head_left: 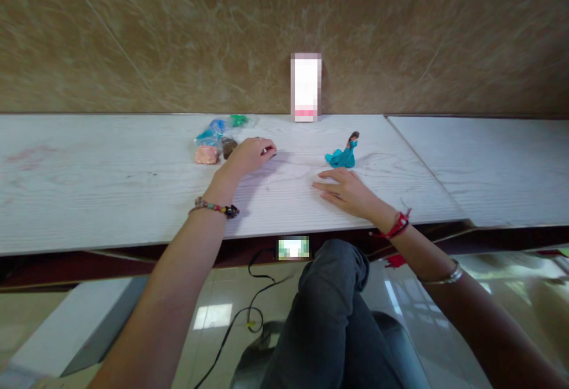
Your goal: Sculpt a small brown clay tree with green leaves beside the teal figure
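My left hand [252, 155] is over the white tabletop with its fingers curled together. A tiny dark bit shows at its fingertips, too small to name. Beside that wrist lie bagged lumps of modelling clay: pink [207, 154], brown [229, 147], blue [216, 127] and green [238, 120]. My right hand [347, 192] rests palm down on the table, fingers spread, with a dark speck at one fingertip. Just beyond it stands a small clay figure [344, 155] of a woman with brown hair and a long turquoise dress. Neither hand touches the figure.
A blurred-out phone-like screen [306, 86] leans against the brown marbled wall [178, 33]. Another blurred screen [292, 248] sits below the table's front edge, near a black cable [226, 335]. The white table [89, 193] has a seam on the right. My knees are underneath.
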`<state>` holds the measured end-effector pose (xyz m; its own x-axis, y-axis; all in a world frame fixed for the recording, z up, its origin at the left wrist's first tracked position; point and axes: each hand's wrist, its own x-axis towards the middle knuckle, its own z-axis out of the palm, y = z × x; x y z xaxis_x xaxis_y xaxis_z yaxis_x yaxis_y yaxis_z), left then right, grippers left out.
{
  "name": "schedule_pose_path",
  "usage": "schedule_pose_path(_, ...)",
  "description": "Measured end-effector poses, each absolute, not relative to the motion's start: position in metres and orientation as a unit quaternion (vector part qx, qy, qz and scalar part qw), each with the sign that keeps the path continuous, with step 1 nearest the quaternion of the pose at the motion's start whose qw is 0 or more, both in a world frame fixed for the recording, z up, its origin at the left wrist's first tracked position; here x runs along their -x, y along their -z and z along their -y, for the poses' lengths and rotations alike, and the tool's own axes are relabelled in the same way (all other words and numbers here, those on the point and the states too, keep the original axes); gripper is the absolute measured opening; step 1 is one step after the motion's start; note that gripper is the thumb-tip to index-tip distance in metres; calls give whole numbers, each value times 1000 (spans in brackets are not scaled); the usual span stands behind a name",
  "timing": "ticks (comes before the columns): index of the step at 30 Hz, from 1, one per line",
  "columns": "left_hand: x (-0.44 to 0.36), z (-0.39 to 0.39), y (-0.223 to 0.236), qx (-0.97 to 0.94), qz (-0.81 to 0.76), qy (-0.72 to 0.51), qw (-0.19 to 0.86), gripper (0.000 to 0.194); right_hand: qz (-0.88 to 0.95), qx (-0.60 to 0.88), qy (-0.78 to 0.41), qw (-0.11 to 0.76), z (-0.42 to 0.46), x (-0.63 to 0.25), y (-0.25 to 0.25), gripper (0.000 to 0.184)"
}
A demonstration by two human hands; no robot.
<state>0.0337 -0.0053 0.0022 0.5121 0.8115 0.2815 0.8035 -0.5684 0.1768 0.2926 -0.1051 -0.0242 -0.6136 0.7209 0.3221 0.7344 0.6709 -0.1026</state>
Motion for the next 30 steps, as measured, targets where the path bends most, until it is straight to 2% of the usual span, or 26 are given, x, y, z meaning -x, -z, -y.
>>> schedule_pose_path(11, -32, 2, 2, -879, -450, -155, -4, 26, 898, 410, 30, 158, 103, -294, 24, 38)
schedule_pose_path(30, -32, 4, 0, -874, -460, -157, 2, 26, 912, 361, -35, 190, 100, -300, 23, 34)
